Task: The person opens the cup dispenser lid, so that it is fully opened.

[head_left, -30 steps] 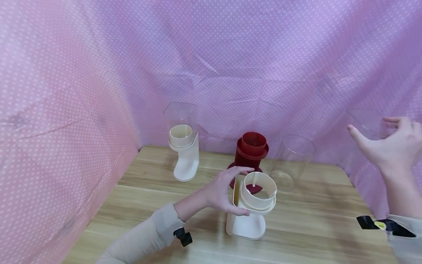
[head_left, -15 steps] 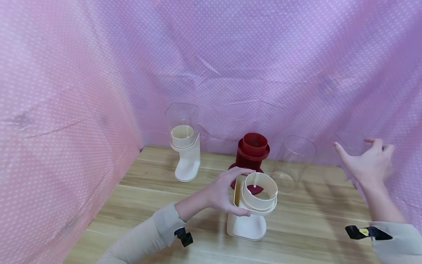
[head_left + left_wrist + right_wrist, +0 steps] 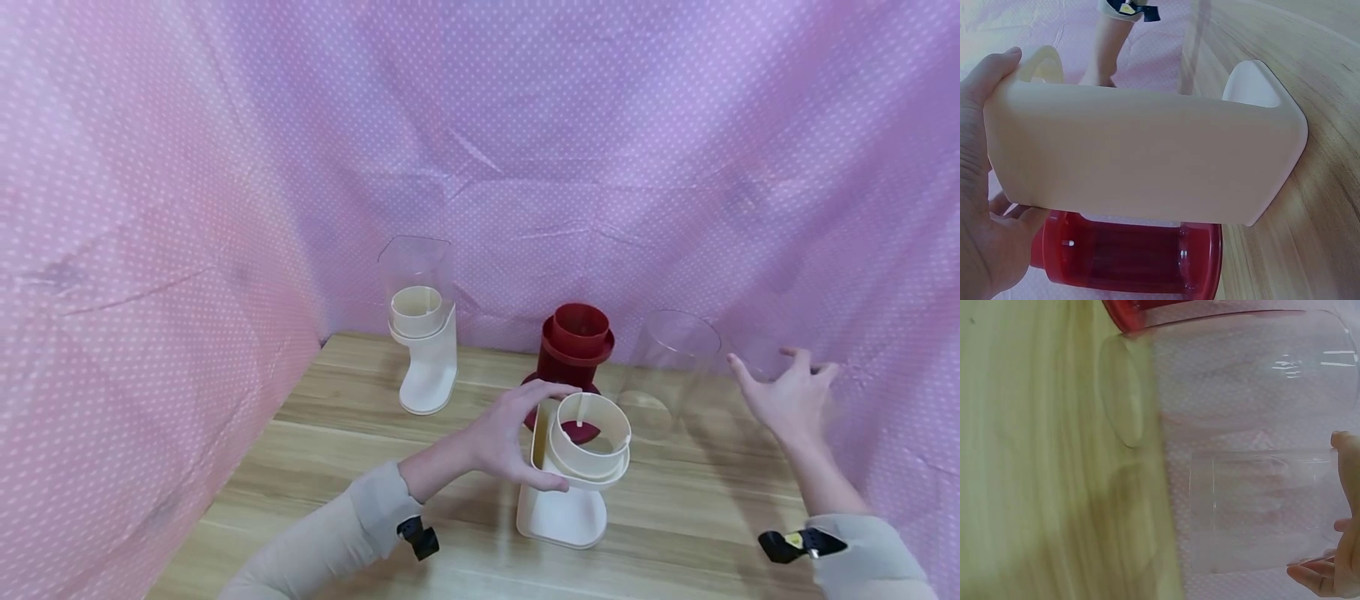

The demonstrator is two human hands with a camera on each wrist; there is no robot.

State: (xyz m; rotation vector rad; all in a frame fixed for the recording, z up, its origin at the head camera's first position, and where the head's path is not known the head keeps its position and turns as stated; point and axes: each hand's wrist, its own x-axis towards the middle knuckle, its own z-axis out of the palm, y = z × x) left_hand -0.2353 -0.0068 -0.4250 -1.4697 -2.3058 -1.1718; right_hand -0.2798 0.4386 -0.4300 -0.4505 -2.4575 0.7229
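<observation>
My left hand grips the ring-topped upper end of a cream-white stand, which stands upright on the table. Its flat back fills the middle of the left wrist view. Over to the right, my right hand holds a clear, squarish plastic container near one end, between thumb and fingers. That container is raised off the table and hard to make out in the head view. Beside it stands a larger clear cylinder, upright on the table.
Behind the white stand is a red stand, partly hidden by it. Farther left, a second white stand carries a clear angular container. A pink dotted curtain hangs around the wooden table.
The right hand has come down and leftward with the clear container, nearing the clear cylinder. My left hand keeps its grip on the white stand, which stays in place.
</observation>
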